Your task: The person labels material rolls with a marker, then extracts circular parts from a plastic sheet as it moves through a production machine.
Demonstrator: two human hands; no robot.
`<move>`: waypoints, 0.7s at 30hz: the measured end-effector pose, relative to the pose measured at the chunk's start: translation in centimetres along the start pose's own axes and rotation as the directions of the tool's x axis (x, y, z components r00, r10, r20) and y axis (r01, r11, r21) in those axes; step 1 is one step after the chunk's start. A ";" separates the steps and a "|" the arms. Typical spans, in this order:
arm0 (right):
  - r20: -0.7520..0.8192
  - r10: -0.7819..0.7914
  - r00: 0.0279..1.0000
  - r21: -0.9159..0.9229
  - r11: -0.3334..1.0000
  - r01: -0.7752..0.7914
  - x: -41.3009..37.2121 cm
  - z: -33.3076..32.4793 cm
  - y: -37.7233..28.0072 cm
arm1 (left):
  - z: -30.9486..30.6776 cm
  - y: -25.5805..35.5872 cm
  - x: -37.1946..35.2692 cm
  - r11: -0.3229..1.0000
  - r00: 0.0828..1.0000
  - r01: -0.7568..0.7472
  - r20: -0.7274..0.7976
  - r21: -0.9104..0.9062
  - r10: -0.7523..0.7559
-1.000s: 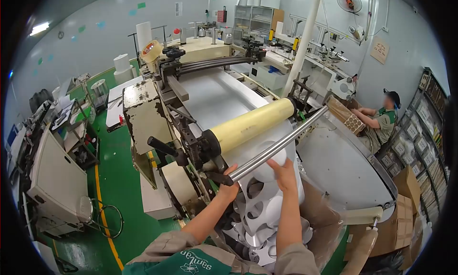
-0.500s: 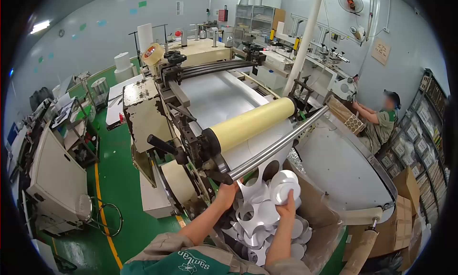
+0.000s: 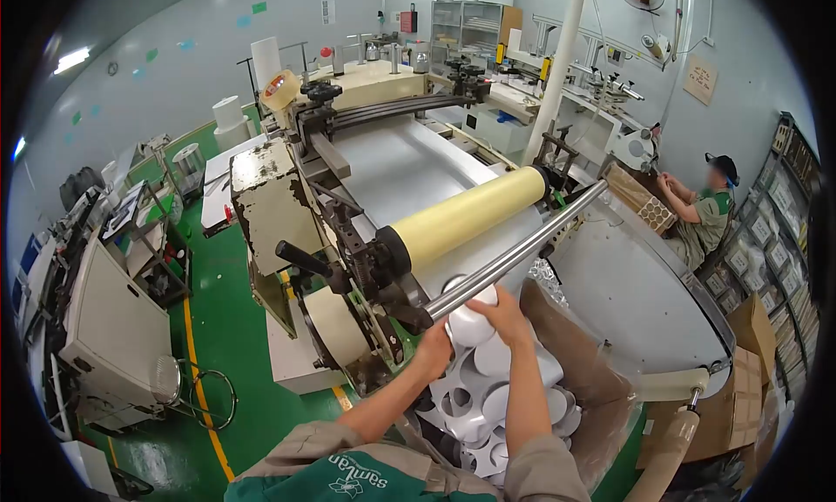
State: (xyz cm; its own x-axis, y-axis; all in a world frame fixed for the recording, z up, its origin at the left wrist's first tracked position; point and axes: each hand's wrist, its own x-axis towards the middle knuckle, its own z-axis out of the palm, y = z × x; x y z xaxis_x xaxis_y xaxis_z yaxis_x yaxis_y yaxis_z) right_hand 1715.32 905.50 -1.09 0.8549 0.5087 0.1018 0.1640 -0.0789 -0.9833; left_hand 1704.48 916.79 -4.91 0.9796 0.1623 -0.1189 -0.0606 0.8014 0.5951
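Note:
White round discs [image 3: 471, 330] lie against the fingers of my right hand [image 3: 503, 317], just below the steel roller bar [image 3: 514, 255]. That hand is closed on them, its thumb and fingers at their upper right. My left hand [image 3: 433, 352] curls at the left edge of the white punched sheet [image 3: 456, 401], its fingertips partly hidden. The sheet has large round holes and hangs down in front of me. Under it, more discs and cut scrap [image 3: 496, 406] pile up in a box lined with clear plastic [image 3: 592, 389].
A yellow roller [image 3: 475, 219] spans the machine above a white web [image 3: 405, 175]. A black handle [image 3: 300, 256] juts out at left. To the right stand a grey metal table [image 3: 636, 284] and cardboard boxes [image 3: 740, 397]. A co-worker [image 3: 705, 210] sits beyond it.
My right hand has moved up and left with the discs, close under the steel bar. My left hand has shifted slightly right. The view has turned a little.

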 end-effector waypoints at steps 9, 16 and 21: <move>-0.174 0.424 0.889 0.984 0.095 0.148 -6.7 -4.7 11.9 | -2.0 0.9 0.3 0.898 0.989 -0.106 -0.047 0.427 0.139; -0.225 0.159 0.961 0.866 0.485 0.122 -3.1 -3.2 1.6 | -0.2 5.2 3.1 0.954 0.949 -0.292 0.105 -0.067 0.298; -0.034 0.023 0.999 0.571 0.821 0.001 -0.5 -1.4 -2.9 | -1.6 3.3 2.6 0.987 0.982 -0.140 0.119 -0.080 0.149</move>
State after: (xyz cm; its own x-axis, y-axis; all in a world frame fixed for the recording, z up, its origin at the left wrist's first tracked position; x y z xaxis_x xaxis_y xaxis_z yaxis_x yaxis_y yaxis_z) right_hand 1715.09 904.29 1.91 0.8749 0.4769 0.0841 -0.1456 0.4247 -0.8935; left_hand 1706.53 920.77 -4.53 0.9754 0.2104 0.0664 -0.2124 0.8140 0.5406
